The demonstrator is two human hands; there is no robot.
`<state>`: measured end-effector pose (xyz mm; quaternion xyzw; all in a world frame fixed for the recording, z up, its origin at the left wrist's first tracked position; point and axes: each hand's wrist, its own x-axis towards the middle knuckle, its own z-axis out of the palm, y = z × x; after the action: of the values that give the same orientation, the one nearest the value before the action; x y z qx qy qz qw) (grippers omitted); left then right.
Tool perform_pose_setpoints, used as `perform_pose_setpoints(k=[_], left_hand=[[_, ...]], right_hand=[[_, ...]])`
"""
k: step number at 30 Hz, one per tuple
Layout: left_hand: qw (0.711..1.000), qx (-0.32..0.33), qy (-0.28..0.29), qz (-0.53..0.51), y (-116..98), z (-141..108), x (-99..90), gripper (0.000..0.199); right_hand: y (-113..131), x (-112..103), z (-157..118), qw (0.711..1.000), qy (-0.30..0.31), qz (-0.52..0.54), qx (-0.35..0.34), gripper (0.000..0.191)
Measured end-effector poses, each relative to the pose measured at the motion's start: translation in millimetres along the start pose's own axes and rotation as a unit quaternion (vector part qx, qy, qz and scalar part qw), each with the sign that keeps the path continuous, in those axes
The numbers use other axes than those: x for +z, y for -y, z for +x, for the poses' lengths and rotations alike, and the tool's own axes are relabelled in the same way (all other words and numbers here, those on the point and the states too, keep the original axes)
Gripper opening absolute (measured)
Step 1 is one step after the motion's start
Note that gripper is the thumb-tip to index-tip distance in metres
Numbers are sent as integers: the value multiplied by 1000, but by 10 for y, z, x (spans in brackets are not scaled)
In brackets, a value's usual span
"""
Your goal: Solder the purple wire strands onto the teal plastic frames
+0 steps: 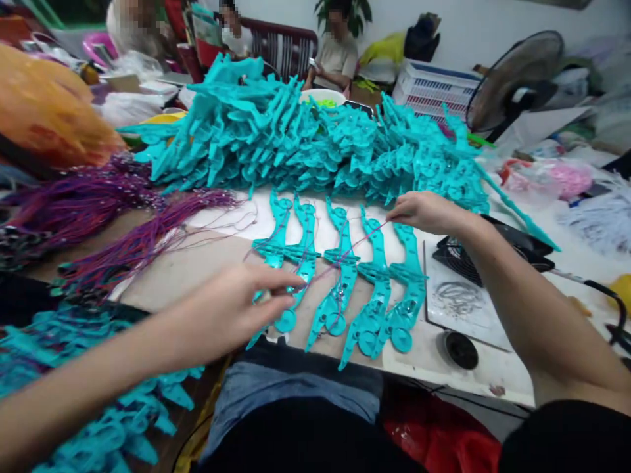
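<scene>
A thin pink-purple wire (362,242) stretches slantwise between my hands, over a row of several flat teal plastic parts (374,246). My right hand (424,211) pinches its upper end above the tops of the two rightmost parts. At the lower end, the fingertips of my left hand (261,292) are closed around the wire, over the leftmost parts and hiding some of them. Other thin wires lie loosely across the parts in the row. A bundle of purple and red wires (142,243) spreads over the table to the left of the row.
Behind the row rises a large heap of teal parts (296,144). More teal pieces (123,407) are piled at lower left. A black spool-like ring (460,349), a white board (458,299) and a small black fan (507,243) stand at right. People (338,52) sit at the back.
</scene>
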<state>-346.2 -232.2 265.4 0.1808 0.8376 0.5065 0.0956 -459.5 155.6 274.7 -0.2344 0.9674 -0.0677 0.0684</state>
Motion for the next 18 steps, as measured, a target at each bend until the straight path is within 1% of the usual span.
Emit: perform_pose_setpoints(k=[1,2,4,6,8,10,12,14,18], left_hand=[[998,15,50,27,-21,-31,315,21],[996,29,66,51,-17,-39,608,24],[992,57,64,92,46,-18,1112,32],[988,85,63,116,141,7,1502,34],[982,107,73,136,221,12,1785,30],[976,118,83,161,268,3,1971,26],[969,122,90,197,291,-10,2075,22],[958,129,104,235,309,-24,2123,19],[936,158,139,282,370,-64,2174,18]], right_hand=[[-107,60,8,997,-4,-78,2,18],[-197,126,22,989,-11,-146,1,19],[-333,273,63,970,-32,-239,-10,20],[-421,434,112,957,-49,-283,-25,22],[-482,604,161,953,-53,-296,-27,27],[-535,777,196,959,-48,-281,-9,31],[-591,946,203,966,-45,-255,17,34],[-645,1103,180,970,-47,-237,35,34],[-724,1343,102,976,-43,-211,39,33]])
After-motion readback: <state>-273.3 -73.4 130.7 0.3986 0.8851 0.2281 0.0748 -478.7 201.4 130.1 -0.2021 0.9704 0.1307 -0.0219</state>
